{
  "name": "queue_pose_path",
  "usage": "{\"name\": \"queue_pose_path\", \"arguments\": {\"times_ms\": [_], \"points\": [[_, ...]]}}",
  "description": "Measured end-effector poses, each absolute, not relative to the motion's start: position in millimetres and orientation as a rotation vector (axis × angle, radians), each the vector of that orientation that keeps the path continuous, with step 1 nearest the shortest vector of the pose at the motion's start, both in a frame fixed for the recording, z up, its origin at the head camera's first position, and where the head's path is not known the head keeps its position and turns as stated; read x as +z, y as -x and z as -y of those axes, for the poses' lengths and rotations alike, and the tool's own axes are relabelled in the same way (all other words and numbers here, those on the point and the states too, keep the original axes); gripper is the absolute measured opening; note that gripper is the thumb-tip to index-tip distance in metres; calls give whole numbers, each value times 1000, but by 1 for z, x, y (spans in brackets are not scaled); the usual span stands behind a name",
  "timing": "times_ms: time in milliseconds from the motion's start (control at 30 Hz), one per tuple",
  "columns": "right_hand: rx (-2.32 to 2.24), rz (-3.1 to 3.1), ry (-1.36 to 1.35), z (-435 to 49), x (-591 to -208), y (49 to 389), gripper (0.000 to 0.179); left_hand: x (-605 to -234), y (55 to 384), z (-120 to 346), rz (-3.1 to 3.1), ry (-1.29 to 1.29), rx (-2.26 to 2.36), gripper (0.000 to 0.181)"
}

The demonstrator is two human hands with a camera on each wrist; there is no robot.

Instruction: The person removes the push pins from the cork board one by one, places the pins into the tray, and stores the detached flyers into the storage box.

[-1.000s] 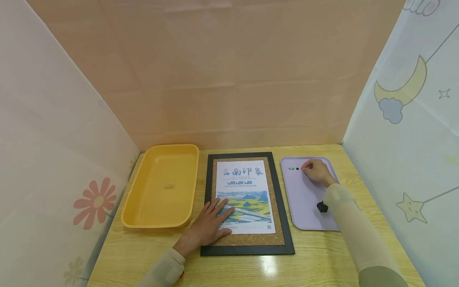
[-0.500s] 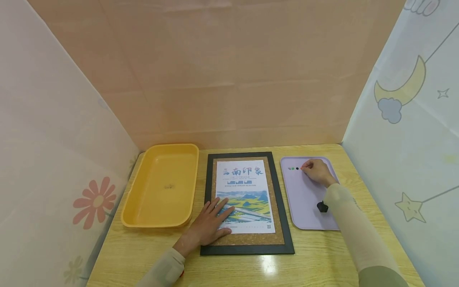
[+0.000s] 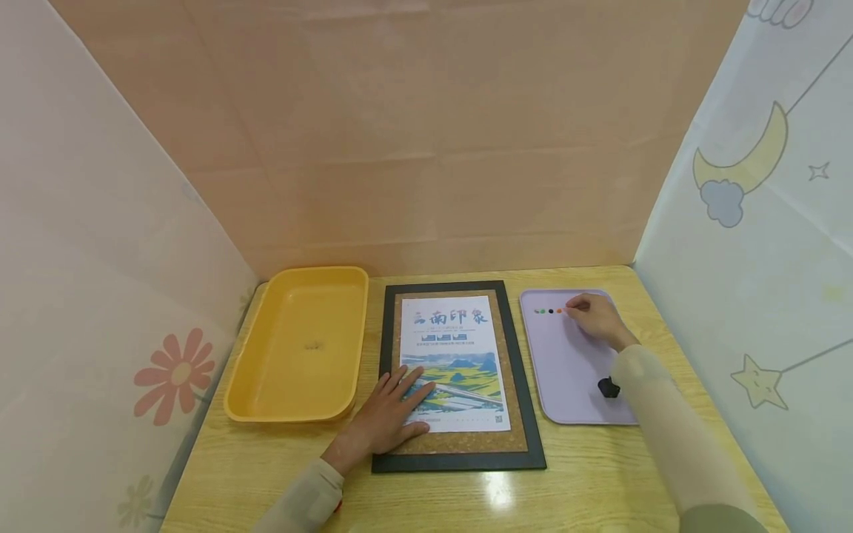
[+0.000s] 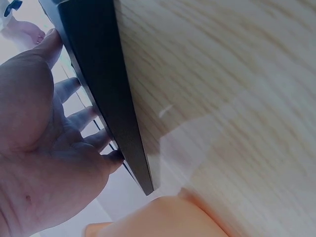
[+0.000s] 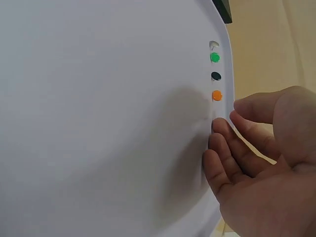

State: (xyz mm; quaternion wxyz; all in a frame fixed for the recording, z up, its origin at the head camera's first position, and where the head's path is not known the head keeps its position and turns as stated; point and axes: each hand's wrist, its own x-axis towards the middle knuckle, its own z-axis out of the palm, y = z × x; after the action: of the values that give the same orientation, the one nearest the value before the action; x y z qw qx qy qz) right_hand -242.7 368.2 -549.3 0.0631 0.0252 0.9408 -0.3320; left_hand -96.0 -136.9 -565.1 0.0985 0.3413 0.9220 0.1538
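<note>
My left hand point(image 3: 388, 416) lies with spread, straight fingers on the lower left of a printed poster point(image 3: 455, 326). The poster lies on a black-framed cork board point(image 3: 460, 444); in the left wrist view, the fingers point(image 4: 81, 118) reach over the black frame edge point(image 4: 101, 84). My right hand point(image 3: 596, 318) is at the far side of a lilac tray point(image 3: 566, 392). Its thumb and index tips are close together beside an orange thumbtack point(image 5: 217, 96), with nothing visible between them. Black point(image 5: 216, 76), green point(image 5: 215, 57) and whitish point(image 5: 214, 44) thumbtacks continue the row.
A deep yellow tray point(image 3: 293, 381) stands left of the board on the wooden table point(image 3: 466, 500). A small black object point(image 3: 608, 387) shows by my right wrist, over the lilac tray. Patterned side walls and a peach back wall point(image 3: 426, 185) enclose the table.
My right hand has shifted slightly right, away from the orange thumbtack, which now shows fully. The black object by the wrist moved along with it. The left hand stays on the poster.
</note>
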Motion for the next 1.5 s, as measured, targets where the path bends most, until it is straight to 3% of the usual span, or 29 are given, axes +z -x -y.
{"name": "queue_pose_path", "arguments": {"times_ms": [767, 1033, 1500], "points": [[-1073, -2797, 197, -350, -519, 191, 76, -553, 102, 130, -2797, -970, 374, 65], [-1082, -2830, 286, -316, -518, 175, 76, -549, 110, 123, -2814, -841, 539, 66], [-1161, -2751, 458, -264, -520, 166, 78, -537, 139, 103, -2813, -540, 1029, 82]]}}
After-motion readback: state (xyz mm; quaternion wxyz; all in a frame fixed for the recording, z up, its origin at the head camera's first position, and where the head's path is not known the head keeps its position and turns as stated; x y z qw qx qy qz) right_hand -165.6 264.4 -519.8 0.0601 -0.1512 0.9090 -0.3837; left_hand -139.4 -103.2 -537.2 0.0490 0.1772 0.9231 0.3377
